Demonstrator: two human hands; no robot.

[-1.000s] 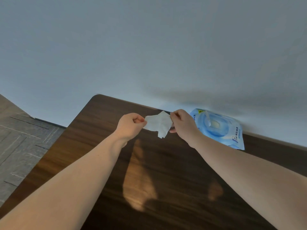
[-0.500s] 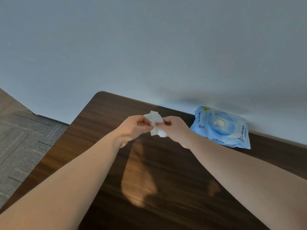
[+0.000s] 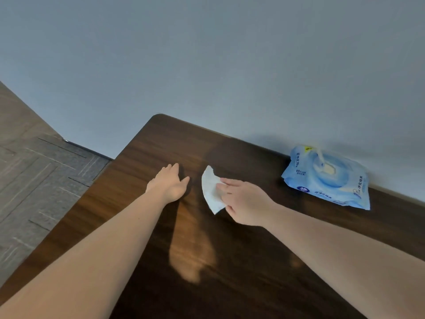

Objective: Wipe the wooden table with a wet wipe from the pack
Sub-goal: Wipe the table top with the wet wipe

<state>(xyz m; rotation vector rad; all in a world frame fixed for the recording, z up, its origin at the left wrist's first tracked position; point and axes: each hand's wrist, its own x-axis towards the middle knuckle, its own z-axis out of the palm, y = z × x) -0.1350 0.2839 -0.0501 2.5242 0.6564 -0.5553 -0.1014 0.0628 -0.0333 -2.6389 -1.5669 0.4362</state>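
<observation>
— What have I got on the head camera?

— My right hand (image 3: 247,202) pinches the folded white wipe (image 3: 212,192) over the dark wooden table (image 3: 253,261), fingers closed on its edge.

— And the left?

— My left hand (image 3: 169,184) is flat, fingers spread, holding nothing, just beside the wipe.

— The pack?

— The blue pack (image 3: 326,178) lies far right against the wall (image 3: 207,65), flap up.
</observation>
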